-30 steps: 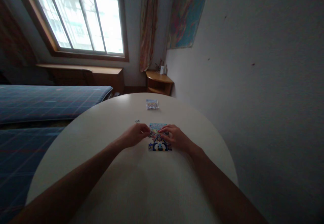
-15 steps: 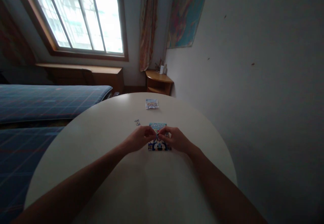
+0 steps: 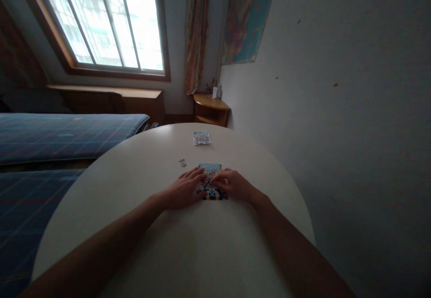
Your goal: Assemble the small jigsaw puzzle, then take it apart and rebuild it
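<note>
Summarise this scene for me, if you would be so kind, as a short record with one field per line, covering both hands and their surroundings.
left hand: fingers spread, over the left edge of the colourful picture
right hand: thumb and fingertips close together over the picture's right part; anything pinched is too small to tell
colourful picture: on the table, partly covered by both hands
small dark pieces: beyond the left hand, apart from the picture
packet: farther back on the table
background: bright window, corner shelf
</note>
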Motion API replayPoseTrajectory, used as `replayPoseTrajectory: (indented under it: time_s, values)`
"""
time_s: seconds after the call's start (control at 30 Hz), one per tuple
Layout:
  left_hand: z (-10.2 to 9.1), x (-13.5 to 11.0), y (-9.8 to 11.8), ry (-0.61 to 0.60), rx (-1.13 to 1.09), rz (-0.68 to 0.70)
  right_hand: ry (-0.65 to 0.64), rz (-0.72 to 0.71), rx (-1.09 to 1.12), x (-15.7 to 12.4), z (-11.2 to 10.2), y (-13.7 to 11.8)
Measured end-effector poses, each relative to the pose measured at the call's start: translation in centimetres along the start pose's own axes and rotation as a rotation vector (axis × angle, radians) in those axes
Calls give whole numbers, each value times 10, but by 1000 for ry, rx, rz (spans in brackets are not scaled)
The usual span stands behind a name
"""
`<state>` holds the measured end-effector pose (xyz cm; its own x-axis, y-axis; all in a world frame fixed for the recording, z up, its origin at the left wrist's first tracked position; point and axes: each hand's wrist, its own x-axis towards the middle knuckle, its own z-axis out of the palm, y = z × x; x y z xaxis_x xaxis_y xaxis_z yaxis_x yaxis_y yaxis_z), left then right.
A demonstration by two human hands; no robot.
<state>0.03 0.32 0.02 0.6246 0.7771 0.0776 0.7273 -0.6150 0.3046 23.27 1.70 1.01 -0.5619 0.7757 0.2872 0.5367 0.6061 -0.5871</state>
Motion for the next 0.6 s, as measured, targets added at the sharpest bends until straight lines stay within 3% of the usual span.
replayPoseTrajectory:
  time_s: [0.6]
  values:
    - [8, 1, -2, -28, 64, -3, -35, -49, -37, 0, 2, 2]
